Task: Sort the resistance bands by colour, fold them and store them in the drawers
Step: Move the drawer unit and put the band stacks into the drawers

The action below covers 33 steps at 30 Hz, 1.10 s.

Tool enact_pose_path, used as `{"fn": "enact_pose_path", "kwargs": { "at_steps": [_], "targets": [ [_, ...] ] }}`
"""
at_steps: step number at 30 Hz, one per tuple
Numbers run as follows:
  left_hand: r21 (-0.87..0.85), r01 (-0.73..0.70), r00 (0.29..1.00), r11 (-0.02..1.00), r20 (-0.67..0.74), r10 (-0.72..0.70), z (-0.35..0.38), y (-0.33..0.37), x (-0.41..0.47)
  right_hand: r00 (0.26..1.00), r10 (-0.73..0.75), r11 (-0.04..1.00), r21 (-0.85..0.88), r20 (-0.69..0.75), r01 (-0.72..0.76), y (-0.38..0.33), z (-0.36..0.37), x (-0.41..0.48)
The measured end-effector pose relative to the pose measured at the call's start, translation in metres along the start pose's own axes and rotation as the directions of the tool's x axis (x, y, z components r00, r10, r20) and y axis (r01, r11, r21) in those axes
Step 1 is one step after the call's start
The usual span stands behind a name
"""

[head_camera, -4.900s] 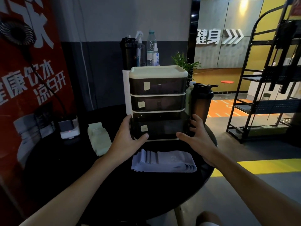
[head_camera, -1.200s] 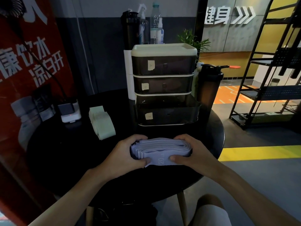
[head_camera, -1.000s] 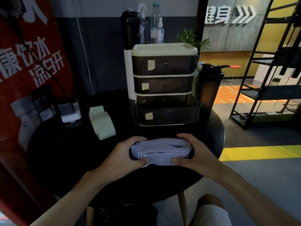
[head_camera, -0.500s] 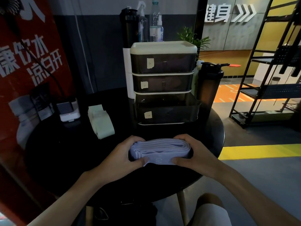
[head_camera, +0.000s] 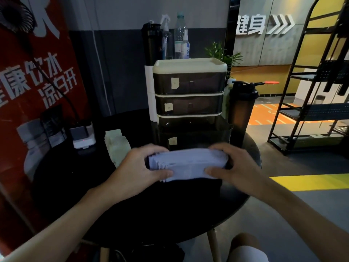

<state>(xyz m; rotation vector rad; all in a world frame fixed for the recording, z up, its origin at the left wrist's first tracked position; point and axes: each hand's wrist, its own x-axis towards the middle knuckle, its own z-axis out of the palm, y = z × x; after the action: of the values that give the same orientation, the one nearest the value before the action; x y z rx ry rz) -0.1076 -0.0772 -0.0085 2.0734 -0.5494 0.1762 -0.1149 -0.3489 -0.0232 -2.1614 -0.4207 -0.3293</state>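
A folded stack of pale purple resistance bands (head_camera: 187,163) hangs just above the round black table (head_camera: 170,210), in front of the drawer unit. My left hand (head_camera: 139,167) grips its left end and my right hand (head_camera: 236,165) grips its right end, thumbs underneath at the front. The three-drawer unit (head_camera: 188,95) has dark see-through drawers; its bottom drawer (head_camera: 194,135) is pulled out and open right behind the stack. A folded pile of pale green bands (head_camera: 117,146) lies on the table to the left.
A dark shaker bottle (head_camera: 242,110) stands right of the drawers. Bottles and a spray bottle (head_camera: 181,36) stand behind the unit. A white charger block (head_camera: 83,135) sits at the table's left. A black metal rack (head_camera: 311,91) stands on the floor at right.
The bottom drawer was pulled open earlier. Both hands then took the purple stack by its ends, and in the last half second lifted it off the table toward the open drawer.
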Motion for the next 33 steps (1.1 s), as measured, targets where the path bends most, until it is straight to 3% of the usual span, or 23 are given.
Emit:
{"fn": "enact_pose_path", "kwargs": {
  "at_steps": [4,10,18,26,30,33],
  "targets": [
    [0.001,-0.083,0.995,0.997,-0.057,0.083,-0.027,0.041,0.032,0.995,-0.058,0.997,0.045,-0.076,0.062,-0.03,-0.032,0.03],
    [0.167,-0.179,0.981,0.97,-0.046,0.189,-0.038,0.053,0.093,0.985,-0.125,0.991,-0.052,-0.116,0.12,-0.035,-0.055,0.085],
    [0.298,-0.118,0.993,0.947,0.026,0.116,-0.019,0.019,0.137,0.995,0.095,0.987,-0.129,-0.013,-0.096,0.001,-0.05,0.129],
    [0.517,-0.116,0.991,0.848,0.121,0.061,-0.009,0.005,0.147,0.983,0.183,0.962,-0.204,-0.021,-0.183,0.022,-0.041,0.138],
    [0.598,-0.104,0.983,0.795,0.183,-0.009,-0.006,0.002,0.155,0.973,0.222,0.905,-0.385,0.064,-0.181,0.016,-0.042,0.134],
    [0.636,-0.102,0.979,0.765,0.202,-0.037,-0.004,0.003,0.158,0.963,0.247,0.906,-0.38,0.109,-0.189,0.014,-0.043,0.132]
  ]
}}
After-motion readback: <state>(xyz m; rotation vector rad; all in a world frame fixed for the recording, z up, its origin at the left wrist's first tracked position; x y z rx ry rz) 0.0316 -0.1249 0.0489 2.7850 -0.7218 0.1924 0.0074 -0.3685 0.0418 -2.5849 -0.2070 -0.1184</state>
